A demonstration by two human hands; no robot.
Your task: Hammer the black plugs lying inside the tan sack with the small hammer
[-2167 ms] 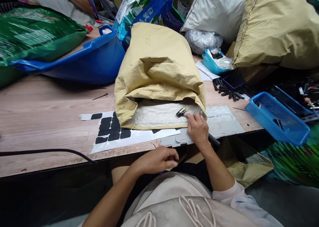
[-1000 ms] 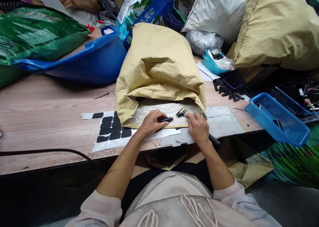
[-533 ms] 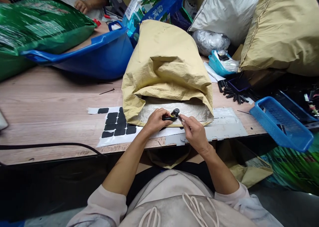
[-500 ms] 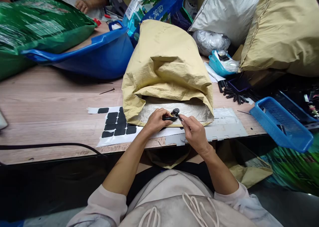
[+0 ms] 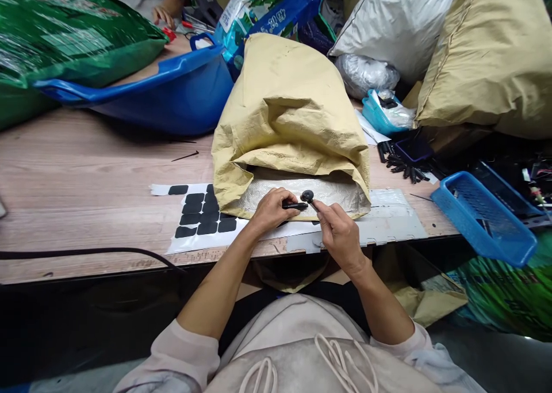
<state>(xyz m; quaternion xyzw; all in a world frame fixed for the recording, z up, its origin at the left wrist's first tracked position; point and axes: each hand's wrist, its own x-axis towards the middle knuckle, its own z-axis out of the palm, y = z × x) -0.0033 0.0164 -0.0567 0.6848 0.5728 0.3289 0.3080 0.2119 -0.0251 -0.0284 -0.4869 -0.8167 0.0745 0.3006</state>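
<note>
My left hand [image 5: 269,210] is closed on a short black rod-shaped part [image 5: 295,206], holding it level on the lip of the tan paper sack [image 5: 287,111]. My right hand [image 5: 340,236] grips a small hammer whose dark round head [image 5: 307,195] sits just above the rod's right end. The hammer's handle is hidden inside my fist. Both hands rest at the sack's open mouth, over its woven white lining [image 5: 276,190].
A white sheet of black adhesive pads [image 5: 200,219] lies left of my hands, a grey plate [image 5: 388,226] to the right. Blue tub [image 5: 164,94], blue basket [image 5: 483,217], loose black parts [image 5: 403,163], large sacks and another person's hand [image 5: 166,14] surround the wooden table [image 5: 86,180]. A black cable [image 5: 86,252] runs along its front.
My left hand came up from my lap with the black rod and set it on the sack's lip. My right hand brought the hammer head leftward over the rod's end.
</note>
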